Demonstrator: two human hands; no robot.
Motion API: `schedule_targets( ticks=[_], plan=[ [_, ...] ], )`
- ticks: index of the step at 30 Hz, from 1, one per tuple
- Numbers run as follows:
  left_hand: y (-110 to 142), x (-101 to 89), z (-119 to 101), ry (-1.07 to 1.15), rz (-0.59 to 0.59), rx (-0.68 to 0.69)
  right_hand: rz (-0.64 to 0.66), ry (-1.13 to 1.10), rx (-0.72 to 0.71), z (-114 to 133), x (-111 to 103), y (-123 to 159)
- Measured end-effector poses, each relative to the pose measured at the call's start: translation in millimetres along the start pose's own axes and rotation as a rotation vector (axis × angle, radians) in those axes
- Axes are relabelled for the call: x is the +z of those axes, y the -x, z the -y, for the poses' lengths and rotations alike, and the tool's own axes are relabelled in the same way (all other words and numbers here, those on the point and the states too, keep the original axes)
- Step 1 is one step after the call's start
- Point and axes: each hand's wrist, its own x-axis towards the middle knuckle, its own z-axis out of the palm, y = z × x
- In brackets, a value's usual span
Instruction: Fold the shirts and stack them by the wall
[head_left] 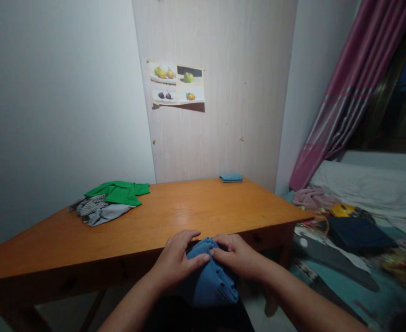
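While the blue cloth point(203, 289) hung bundled off the table point(185, 207), its layers looked ready to slip

Main risk, as I judged it from where I stood: unrolling. Folds at the bundle's lower right looked loose, and both thumbs were up near the top, so a slackened grip could have let the outer layers peel open. Uneven pulling could have skewed the folds. Drop risk too: the cloth was just in front of the table's near edge, above the dark lap point(192, 319), no tabletop under it. Whether the lap took any weight, couldn't tell.

Hands: both clamped on the cloth, close together, thumb tips nearly meeting. Left hand point(180, 258): half open, curved round the upper left, thumb laid across the cloth, index finger arched above. Right hand point(235, 256): curled tighter, pinching the upper right between thumb and fingers. Other fingertips hidden; pressure unclear. Well apart on the table: green garment point(120, 191) at left.
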Motion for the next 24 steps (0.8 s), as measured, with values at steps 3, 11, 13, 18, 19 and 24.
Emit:
schedule_targets(
  ticks=[3, 11, 13, 18, 19, 24],
  plan=[
    [-1, -5.9, -2, 0.088, 0.236, -0.058, 0.082, -0.135, 0.018, 2, -2, 0],
    [1, -3.9, -8, 0.245, 0.258, -0.133, 0.222, -0.280, 0.088, 10, -13, 4],
    [0, -3.8, -9, 0.263, 0.253, -0.151, 0.242, -0.279, 0.098, 10, -14, 5],
    [-3, -9.2, -8, 0.452, 0.238, -0.212, 0.203, -0.450, 0.131, 8, -13, 5],
    [-3, -11.5, -7, 0.523, 0.234, -0.247, 0.203, -0.504, 0.135, 8, -14, 6],
    [3, -22.7, -1, 0.958, 0.218, -0.443, 0.169, -0.690, 0.130, 3, -29, 12]
  ],
)
